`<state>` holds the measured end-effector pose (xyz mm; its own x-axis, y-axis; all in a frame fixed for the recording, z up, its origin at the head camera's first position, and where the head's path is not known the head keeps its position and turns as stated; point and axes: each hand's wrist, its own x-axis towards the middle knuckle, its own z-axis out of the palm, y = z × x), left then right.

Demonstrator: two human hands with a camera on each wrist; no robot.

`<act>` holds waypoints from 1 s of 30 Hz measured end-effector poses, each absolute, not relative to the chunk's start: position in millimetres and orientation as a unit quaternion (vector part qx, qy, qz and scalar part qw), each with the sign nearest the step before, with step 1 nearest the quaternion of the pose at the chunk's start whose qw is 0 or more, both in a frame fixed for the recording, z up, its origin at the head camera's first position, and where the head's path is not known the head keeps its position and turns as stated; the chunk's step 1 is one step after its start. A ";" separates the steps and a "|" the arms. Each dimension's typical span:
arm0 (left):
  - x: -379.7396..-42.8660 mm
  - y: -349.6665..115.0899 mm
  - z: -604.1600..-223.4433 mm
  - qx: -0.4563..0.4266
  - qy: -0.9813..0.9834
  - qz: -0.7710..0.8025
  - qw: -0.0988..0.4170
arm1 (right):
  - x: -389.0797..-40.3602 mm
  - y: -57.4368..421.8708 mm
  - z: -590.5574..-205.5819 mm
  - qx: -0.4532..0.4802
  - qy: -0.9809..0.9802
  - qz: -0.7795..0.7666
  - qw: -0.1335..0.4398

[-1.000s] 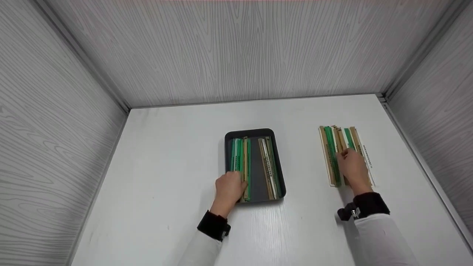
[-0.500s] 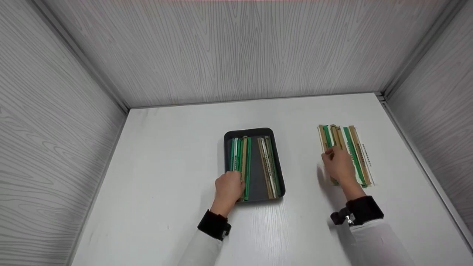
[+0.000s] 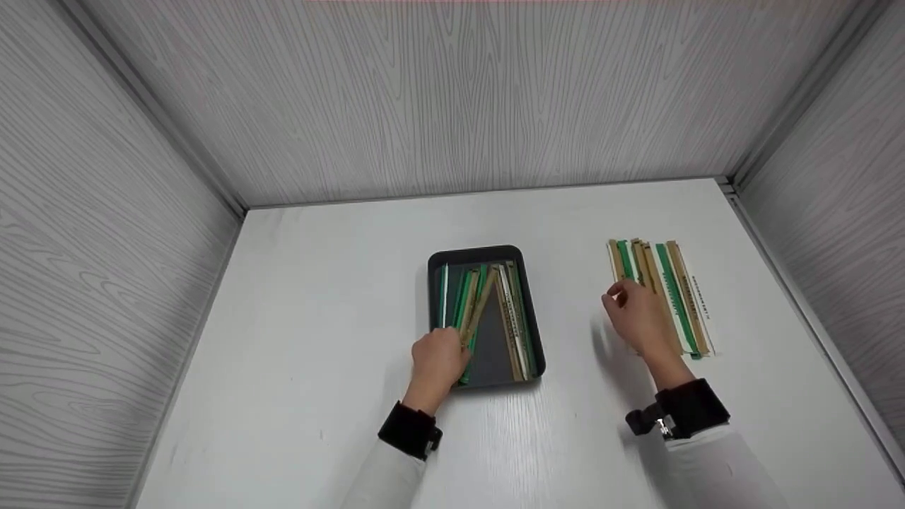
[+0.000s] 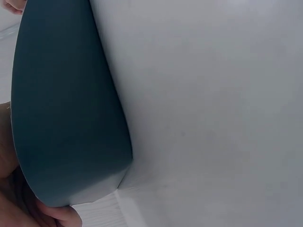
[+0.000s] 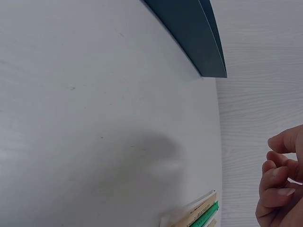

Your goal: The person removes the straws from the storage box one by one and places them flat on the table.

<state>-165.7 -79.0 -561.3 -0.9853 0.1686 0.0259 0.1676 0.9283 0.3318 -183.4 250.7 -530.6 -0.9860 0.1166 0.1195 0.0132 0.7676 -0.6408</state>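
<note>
Slim wrapped sticks in green, brown and white lie in two bunches, left [image 3: 466, 293] and right [image 3: 512, 318], in a dark shallow tray [image 3: 481, 254]. My left hand [image 3: 437, 360] curls over the tray's near left side and grips the near ends of the left bunch, whose far ends are spread. In the left wrist view the tray wall [image 4: 71, 94] hides most of these fingers. My right hand [image 3: 636, 318] hovers over the left edge of a row of similar sticks [image 3: 679, 297], fingers loosely bent. Nothing shows between its fingertips [image 5: 277, 177] in the right wrist view.
The tray and the row of sticks lie apart on a white table [image 3: 339, 304]. Grey wood-grain panels [image 3: 452, 99] close it off at the back and both sides.
My right hand has moved left across the row of sticks. In the tray, the left bunch has fanned out, a brown stick tilting right. My left hand has stayed in place.
</note>
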 end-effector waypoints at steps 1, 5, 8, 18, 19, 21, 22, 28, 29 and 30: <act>-166.0 -79.2 -561.3 0.084 0.982 0.170 0.002 | -183.4 250.2 -530.9 -0.032 -0.936 0.340 0.079; -166.5 -80.3 -560.6 0.081 0.980 0.180 0.007 | -182.1 247.4 -531.3 -0.025 -0.933 0.349 0.084; -166.3 -80.8 -558.4 0.076 0.976 0.203 0.012 | -180.1 244.2 -530.5 -0.016 -0.929 0.360 0.080; -161.2 -69.4 -533.9 0.084 0.943 0.322 0.018 | -174.4 218.4 -525.1 0.042 -0.913 0.404 0.044; -160.6 -67.7 -531.5 0.085 0.937 0.337 0.021 | -173.8 214.5 -524.9 0.049 -0.909 0.412 0.036; -159.6 -64.5 -527.9 0.087 0.926 0.367 0.025 | -172.1 206.1 -524.0 0.063 -0.901 0.428 0.018; -159.2 -63.2 -526.4 0.089 0.919 0.384 0.027 | -171.2 201.7 -523.1 0.071 -0.896 0.437 0.008; -155.4 -54.3 -522.0 0.094 0.873 0.478 0.041 | -168.9 177.1 -521.6 0.095 -0.865 0.491 -0.036; -154.5 -52.5 -521.5 0.096 0.868 0.485 0.044 | -169.2 173.8 -522.1 0.094 -0.859 0.502 -0.043; -153.6 -50.7 -520.8 0.099 0.864 0.491 0.047 | -169.5 170.7 -522.3 0.092 -0.851 0.515 -0.050</act>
<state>-153.6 -50.7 -520.8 -0.9758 0.2178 0.0169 0.1261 0.4984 0.8578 -169.5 170.7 -522.3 -0.9781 -0.2078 0.0094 -0.1047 0.4526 -0.8855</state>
